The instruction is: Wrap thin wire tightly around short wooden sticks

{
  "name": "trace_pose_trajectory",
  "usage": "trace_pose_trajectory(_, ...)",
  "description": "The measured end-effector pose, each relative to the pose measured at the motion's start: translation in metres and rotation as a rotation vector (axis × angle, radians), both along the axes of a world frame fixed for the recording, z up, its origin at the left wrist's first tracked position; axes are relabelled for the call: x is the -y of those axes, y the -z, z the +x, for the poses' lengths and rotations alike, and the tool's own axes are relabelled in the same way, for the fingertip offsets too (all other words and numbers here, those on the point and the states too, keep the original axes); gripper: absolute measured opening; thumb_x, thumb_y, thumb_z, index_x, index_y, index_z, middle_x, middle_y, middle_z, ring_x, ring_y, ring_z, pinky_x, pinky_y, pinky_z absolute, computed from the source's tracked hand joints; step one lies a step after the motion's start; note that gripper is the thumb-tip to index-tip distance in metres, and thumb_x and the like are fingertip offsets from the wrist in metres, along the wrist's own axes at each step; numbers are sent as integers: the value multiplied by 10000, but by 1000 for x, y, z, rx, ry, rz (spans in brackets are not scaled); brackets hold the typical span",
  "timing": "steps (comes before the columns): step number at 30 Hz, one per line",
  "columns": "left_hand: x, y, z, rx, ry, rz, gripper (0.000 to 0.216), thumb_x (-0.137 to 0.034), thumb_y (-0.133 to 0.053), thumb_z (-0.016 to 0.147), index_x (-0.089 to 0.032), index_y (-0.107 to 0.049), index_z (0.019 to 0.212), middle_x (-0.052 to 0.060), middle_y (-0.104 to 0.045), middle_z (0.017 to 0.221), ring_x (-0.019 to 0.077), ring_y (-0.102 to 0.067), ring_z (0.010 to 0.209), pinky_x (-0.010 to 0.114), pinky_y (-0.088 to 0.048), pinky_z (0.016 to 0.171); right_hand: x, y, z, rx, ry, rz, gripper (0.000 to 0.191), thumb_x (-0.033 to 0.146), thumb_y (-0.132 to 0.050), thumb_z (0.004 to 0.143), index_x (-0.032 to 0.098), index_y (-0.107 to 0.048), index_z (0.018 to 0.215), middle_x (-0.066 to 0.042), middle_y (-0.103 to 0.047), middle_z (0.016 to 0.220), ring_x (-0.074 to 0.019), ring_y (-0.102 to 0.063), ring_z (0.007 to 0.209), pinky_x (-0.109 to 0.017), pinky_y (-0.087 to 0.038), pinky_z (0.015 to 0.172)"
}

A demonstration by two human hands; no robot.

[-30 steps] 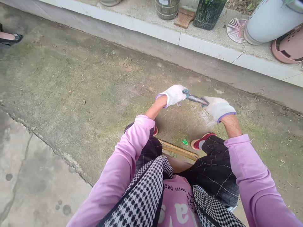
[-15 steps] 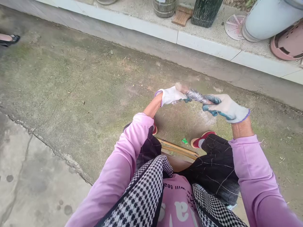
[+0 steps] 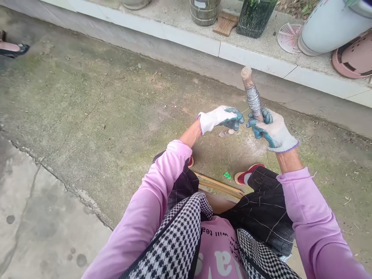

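Note:
My right hand (image 3: 271,130), in a white glove with blue-green coated fingers, is closed around the lower end of a wooden stick (image 3: 247,77). Silvery wire (image 3: 254,100) is wound in many turns about the stick's middle, and the bare top end points up and away from me. To the left, my left hand (image 3: 223,118), gloved alike, has its fingers pinched together. A faint thin strand runs from those fingers towards the wound stick. Just below my left hand shows a second, shorter stick (image 3: 226,133) with winding on it; whether the hand touches it I cannot tell.
A raised ledge (image 3: 188,37) faced with white tiles crosses the far side, bearing jars, a dark container (image 3: 257,17), a pale bucket (image 3: 328,27) and a pink basket (image 3: 356,58). A green scrap (image 3: 227,175) lies between my feet. Another person's shoe (image 3: 21,49) is far left.
The wire-wound stick has swung from lying sideways towards my left hand to pointing up and away. My left hand has shifted slightly right, and the shorter stick beneath it now shows.

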State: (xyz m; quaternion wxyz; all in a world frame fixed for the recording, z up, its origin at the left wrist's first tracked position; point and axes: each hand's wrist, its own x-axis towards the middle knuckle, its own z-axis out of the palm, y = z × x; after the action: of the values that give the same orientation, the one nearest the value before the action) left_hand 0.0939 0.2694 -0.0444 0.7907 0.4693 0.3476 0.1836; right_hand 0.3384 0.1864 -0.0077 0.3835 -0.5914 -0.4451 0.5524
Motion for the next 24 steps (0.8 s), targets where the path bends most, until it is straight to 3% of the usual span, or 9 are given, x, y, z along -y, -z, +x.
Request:
trace_pose_trajectory(3,7,-4,-2,26,26,-97,266,-339,-1016,1080,-146,-840,1028,106,-864,912,200,-847,781,368,-739,866,-1,-3,-1,-59,65,12,502,418,-1057,662,303,-780,1065,30,-709,754,-130,-472,499,-293,-363,407)
trace_pose_trajectory(10,6,-7,-6,90,54,-159,350,-377,-1082,1034,-121,-852,1098,111,-875,889,201,-855,695,293,-706,684,-3,-1,4,-133,97,-31,583,496,-1114,687,310,-824,1158,72,-609,711,-107,-412,485,-257,-298,413)
trace_pose_trajectory(16,7,-11,-1,33,119,-117,410,-412,-1127,959,-131,-842,1049,106,-874,845,204,-849,658,310,-728,687,0,0,3,-231,142,25,715,914,-1062,828,331,-883,1201,49,-548,704,-129,-332,493,-296,-235,418)
trace_pose_trajectory(21,9,-10,1,20,148,-52,449,-500,-1067,1033,-140,-807,969,113,-873,837,194,-836,685,285,-704,684,-7,1,9,-313,203,70,629,885,-1051,875,345,-837,1117,53,-492,699,-133,-295,517,-307,-190,442)
trace_pose_trajectory(24,8,-9,-2,-19,187,-2,500,-556,-1068,1040,-144,-800,949,108,-874,857,157,-792,675,235,-646,650,-12,-5,18,-353,263,109,645,856,-1085,822,339,-780,1055,80,-427,689,-117,-176,539,-325,-124,460)
